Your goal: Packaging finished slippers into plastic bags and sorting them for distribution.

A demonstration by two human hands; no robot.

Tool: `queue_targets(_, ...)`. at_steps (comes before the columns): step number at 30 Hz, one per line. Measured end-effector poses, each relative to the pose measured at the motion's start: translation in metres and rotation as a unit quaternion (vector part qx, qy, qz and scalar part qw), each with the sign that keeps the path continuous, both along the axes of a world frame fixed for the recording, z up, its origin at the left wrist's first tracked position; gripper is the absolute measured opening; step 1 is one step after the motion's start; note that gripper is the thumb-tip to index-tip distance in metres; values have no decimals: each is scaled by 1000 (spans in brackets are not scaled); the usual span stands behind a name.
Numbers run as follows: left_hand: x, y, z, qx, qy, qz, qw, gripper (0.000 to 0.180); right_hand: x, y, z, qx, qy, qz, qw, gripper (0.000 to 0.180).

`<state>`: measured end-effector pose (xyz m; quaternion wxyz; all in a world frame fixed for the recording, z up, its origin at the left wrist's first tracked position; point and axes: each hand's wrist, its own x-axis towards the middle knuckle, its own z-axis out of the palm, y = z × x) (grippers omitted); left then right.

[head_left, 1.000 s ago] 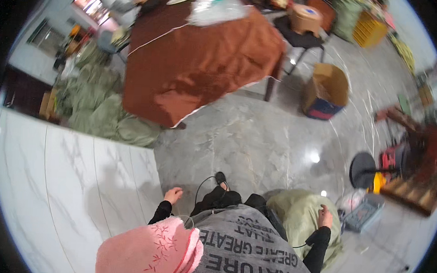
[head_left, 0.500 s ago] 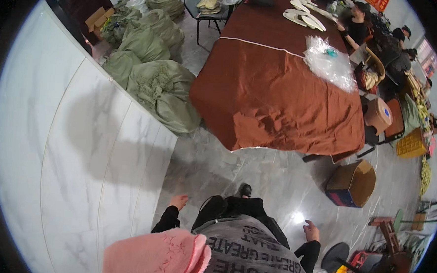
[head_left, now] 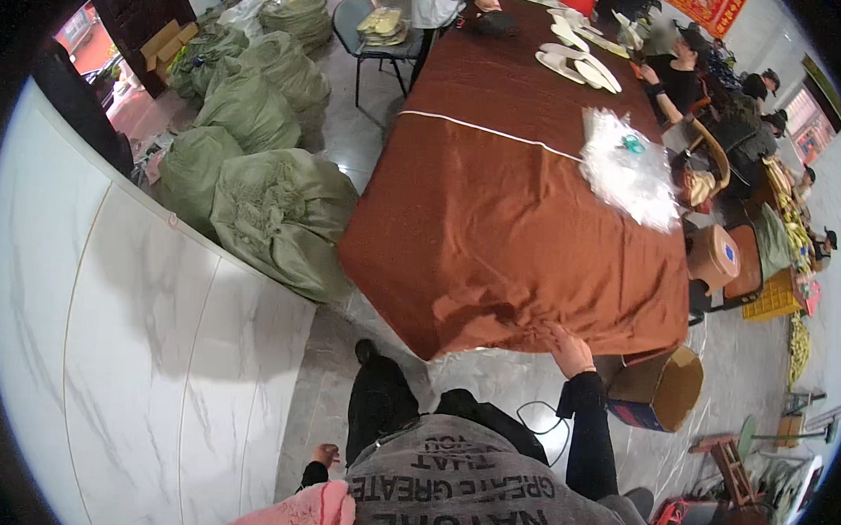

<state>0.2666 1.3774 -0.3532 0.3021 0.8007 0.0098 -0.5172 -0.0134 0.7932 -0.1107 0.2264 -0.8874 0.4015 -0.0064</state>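
Note:
My right hand (head_left: 569, 351) reaches forward to the near edge of a table draped in a reddish-brown cloth (head_left: 498, 229). Its fingers are stretched out and touch the cloth near the hem; nothing is held. Low beside my left leg hangs my left hand (head_left: 327, 455), loosely open and seemingly empty, close to the pale marbled wall panel (head_left: 150, 343). A pink plush piece (head_left: 298, 513) lies against my left side at the bottom edge. On the cloth's right part rests a pile of clear plastic bags (head_left: 630, 174) with a small teal item on top.
Stuffed green sacks (head_left: 285, 217) line the left side of the table. An open cardboard box (head_left: 656, 389) and a pinkish stool (head_left: 713, 256) stand right. White oval pieces (head_left: 579, 66) lie at the far end. Several people sit along the right; another stands at the far left corner.
I have come closer to the table. My right hand has moved from beside my body onto the cloth's near edge. My left hand still hangs low, now farther back.

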Motion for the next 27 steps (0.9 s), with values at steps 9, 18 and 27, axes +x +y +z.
queue_targets(9,253,-98,-22,85,206,165,961,28,132,21,-33,61,52,-32,996,31)
queue_targets(18,455,-279,21,-82,-98,-90,988,44,251,-4,4,-37,-41,-41,998,34)
queue_targets(27,482,-319,16,-97,-117,-234,960,39,433,-67,11,-59,-101,9,993,49)
